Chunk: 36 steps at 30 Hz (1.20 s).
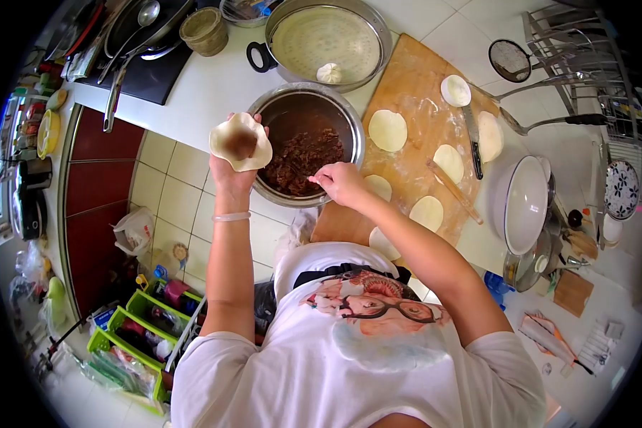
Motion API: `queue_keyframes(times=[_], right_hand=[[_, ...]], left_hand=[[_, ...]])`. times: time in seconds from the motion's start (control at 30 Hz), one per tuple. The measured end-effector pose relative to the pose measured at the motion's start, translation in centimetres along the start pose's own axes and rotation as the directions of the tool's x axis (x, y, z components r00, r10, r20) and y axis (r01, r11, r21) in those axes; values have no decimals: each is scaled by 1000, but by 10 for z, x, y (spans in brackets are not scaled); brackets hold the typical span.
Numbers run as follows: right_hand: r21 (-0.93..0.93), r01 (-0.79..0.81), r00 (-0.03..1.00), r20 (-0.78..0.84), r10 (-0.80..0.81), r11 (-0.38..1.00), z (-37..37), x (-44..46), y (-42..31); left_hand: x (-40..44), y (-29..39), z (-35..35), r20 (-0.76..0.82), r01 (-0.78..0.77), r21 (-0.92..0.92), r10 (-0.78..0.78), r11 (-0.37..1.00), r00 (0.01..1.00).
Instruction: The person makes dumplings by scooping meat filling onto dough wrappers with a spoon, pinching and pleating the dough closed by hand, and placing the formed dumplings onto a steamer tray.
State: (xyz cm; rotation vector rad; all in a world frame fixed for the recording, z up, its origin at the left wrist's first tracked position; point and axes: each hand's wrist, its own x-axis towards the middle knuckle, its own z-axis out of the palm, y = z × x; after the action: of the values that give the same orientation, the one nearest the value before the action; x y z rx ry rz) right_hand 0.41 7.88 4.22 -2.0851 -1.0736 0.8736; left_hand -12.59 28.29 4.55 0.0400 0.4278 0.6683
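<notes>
A round dough wrapper (253,158) with brown filling (241,144) at its centre lies cupped in my left hand (230,175), left of a steel bowl (358,143). Dark brown filling (303,158) covers the bottom of that bowl. My right hand (339,184) is over the bowl's near right rim, its fingers pinched together around something small that I cannot make out. Several flat dough rounds (388,130) lie on the floured wooden board (415,85) to the right, with a rolling pin (455,191) and a knife (474,143).
Behind the bowl stands a steamer pan (384,43) holding one pleated bun (329,73). A small white bowl (456,90) sits on the board. At the right are a white basin (526,205) and a dish rack (585,57). Green baskets (132,349) stand at lower left.
</notes>
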Motion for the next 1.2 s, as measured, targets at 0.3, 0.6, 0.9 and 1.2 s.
queue_keyframes(times=[0.3, 0.6, 0.9, 1.2], right_hand=[[605, -596, 802, 409, 436, 528, -39, -12, -1], [722, -344, 934, 199, 297, 600, -72, -30, -31], [-250, 310, 865, -326, -381, 917, -53, -47, -44], [11, 308, 879, -387, -280, 951, -64, -48, -59]], left_hand=[[3, -1, -1, -30, -33, 36, 34, 999, 999], [19, -30, -17, 26, 108, 53, -110, 993, 994], [0, -80, 24, 168, 340, -65, -326, 938, 930], [1, -77, 31, 161, 375, -42, -364, 926, 918]])
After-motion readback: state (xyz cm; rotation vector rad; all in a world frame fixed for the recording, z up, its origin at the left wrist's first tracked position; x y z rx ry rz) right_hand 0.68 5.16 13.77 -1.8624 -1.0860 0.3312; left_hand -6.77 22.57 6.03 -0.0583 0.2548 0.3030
